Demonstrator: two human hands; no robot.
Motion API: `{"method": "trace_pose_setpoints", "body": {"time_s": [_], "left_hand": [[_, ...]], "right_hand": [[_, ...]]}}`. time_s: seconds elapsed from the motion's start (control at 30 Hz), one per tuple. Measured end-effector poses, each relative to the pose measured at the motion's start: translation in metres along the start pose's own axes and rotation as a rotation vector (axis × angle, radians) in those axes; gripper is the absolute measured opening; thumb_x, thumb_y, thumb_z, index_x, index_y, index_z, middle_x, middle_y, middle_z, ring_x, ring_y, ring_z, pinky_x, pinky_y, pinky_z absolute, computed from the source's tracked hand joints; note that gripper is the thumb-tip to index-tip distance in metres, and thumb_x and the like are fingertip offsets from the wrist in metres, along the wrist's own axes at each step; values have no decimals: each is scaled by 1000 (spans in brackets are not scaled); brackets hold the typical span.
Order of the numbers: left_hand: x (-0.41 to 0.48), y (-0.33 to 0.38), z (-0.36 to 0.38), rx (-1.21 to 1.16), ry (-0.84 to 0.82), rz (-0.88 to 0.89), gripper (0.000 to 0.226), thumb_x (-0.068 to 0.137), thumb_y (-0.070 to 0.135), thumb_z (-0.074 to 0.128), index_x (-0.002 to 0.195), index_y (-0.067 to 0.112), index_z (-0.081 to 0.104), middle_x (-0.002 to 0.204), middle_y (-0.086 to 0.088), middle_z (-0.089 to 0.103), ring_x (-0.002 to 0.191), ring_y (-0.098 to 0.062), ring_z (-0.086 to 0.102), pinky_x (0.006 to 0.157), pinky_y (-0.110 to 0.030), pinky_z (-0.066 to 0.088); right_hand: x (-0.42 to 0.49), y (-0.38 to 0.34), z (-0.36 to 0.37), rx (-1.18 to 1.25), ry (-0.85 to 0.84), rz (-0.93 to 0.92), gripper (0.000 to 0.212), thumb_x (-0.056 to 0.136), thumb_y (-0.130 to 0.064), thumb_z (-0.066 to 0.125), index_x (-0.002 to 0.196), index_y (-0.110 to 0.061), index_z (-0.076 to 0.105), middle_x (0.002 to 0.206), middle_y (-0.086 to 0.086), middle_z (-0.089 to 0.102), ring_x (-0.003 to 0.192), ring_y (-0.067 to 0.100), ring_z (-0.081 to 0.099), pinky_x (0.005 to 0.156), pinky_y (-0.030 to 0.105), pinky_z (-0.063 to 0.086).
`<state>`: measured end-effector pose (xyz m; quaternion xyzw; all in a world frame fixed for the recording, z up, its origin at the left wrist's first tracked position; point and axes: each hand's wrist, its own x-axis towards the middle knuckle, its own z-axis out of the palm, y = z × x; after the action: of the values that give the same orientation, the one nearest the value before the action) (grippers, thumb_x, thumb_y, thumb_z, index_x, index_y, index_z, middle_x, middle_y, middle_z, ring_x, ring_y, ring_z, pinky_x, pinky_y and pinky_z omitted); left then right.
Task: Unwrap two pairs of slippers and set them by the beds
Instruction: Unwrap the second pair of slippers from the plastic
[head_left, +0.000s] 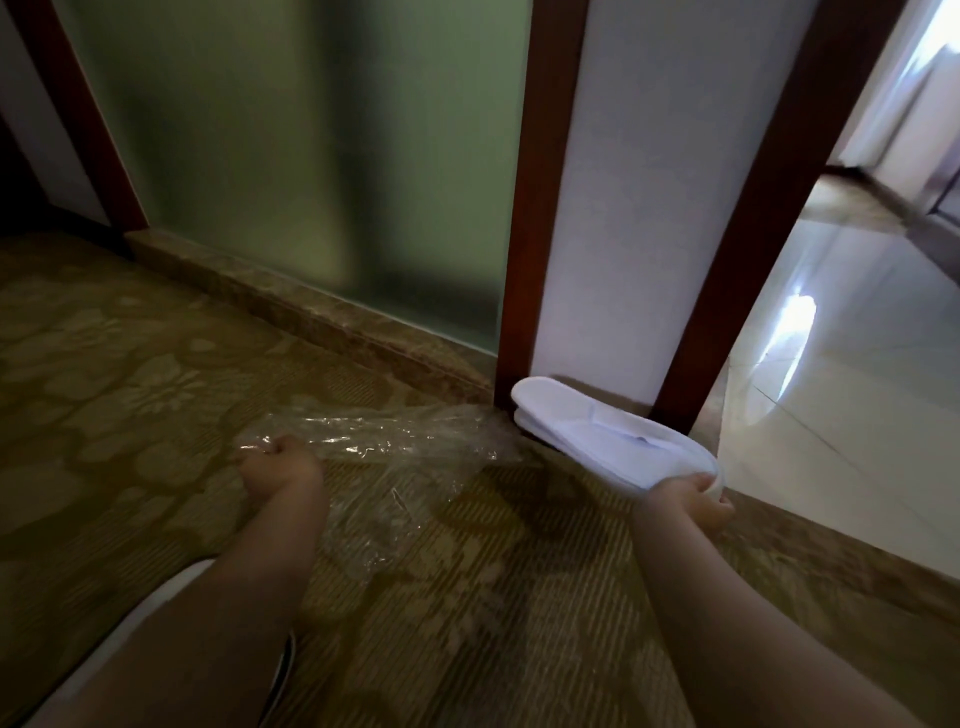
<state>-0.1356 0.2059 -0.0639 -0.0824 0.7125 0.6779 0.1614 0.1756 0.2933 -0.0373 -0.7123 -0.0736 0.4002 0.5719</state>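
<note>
Fingers: right hand (693, 496) pinches heel end of stacked white slippers (597, 434) | left hand (280, 465) fisted on clear wrapper (395, 441) | slippers' long axis points away-left, clear of wrapper's mouth

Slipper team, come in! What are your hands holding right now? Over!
Left hand gripping empty clear wrapper. Right hand holding stacked white slippers, out of the wrapper. No beds in view; carpet below.

My single head camera looks forward and steeply down over both forearms onto the patterned carpet (156, 395), close to the floor, facing a frosted glass panel (311, 171) and doorway.
</note>
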Motion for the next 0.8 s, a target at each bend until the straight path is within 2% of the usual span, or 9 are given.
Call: {"method": "trace_pose_setpoints", "body": {"time_s": [0.03, 0.1, 0.17, 0.27, 0.33, 0.4, 0.47, 0.6, 0.8], "left_hand": [[-3, -1, 2, -2, -39, 2, 32, 86, 19, 48, 107, 2, 64, 111, -18, 69, 99, -33, 67, 91, -47, 53], [-11, -4, 7, -7, -147, -27, 23, 89, 19, 46, 91, 5, 64, 100, -14, 69, 80, -29, 66, 87, -49, 55], [-20, -7, 12, -26, -254, -93, 24, 93, 19, 43, 85, 5, 60, 89, -13, 67, 64, -22, 60, 75, -43, 58], [-35, -11, 18, -24, -367, -188, 20, 95, 27, 45, 100, 11, 56, 79, -7, 59, 65, -18, 58, 52, -30, 55], [-45, -13, 21, 11, -379, -208, 24, 93, 34, 50, 105, 13, 53, 84, -7, 58, 66, -18, 55, 55, -29, 53], [-54, -16, 24, 38, -394, -207, 22, 94, 27, 49, 108, 11, 53, 84, -9, 56, 62, -16, 50, 50, -27, 49], [-64, -19, 27, 37, -456, -200, 11, 95, 13, 46, 95, 8, 56, 71, -6, 52, 57, -14, 47, 43, -23, 47], [-78, -27, 26, 49, -583, -146, 14, 92, 7, 50, 82, 12, 59, 71, -3, 55, 62, -12, 52, 45, -21, 50], [-89, -29, 31, -97, -674, -80, 18, 91, 8, 53, 79, 21, 58, 81, -2, 64, 74, -12, 59, 65, -30, 52]], "right_hand": [[1, 1, 0, 7, -7, 21, 48, 99, -33, 38, 142, -11, 35, 141, 14, 47, 127, 29, 49, 99, 37, 43], [4, 1, 1, 8, -27, 50, 49, 99, -31, 38, 143, -10, 33, 143, 14, 45, 129, 29, 47, 102, 36, 41], [5, 2, 3, 13, -62, 73, 50, 99, -30, 39, 144, -9, 32, 145, 14, 43, 130, 30, 45, 103, 36, 40], [5, 5, 4, 38, -111, 99, 50, 97, -28, 41, 144, -9, 34, 144, 15, 44, 129, 30, 47, 102, 37, 41], [6, 7, 4, 62, -131, 111, 49, 96, -24, 43, 143, -9, 35, 143, 15, 45, 128, 30, 48, 102, 36, 41], [7, 9, 4, 69, -152, 118, 48, 96, -22, 43, 142, -9, 36, 142, 15, 46, 128, 30, 48, 102, 36, 42], [7, 12, 4, 65, -175, 127, 48, 96, -23, 43, 141, -10, 38, 141, 15, 48, 126, 31, 49, 103, 39, 43], [7, 15, 4, 72, -189, 135, 47, 94, -23, 45, 139, -10, 43, 136, 16, 52, 122, 33, 53, 103, 43, 45], [5, 13, 4, 89, -222, 134, 46, 93, -22, 44, 138, -11, 43, 135, 15, 54, 120, 32, 54, 102, 44, 46]]}}
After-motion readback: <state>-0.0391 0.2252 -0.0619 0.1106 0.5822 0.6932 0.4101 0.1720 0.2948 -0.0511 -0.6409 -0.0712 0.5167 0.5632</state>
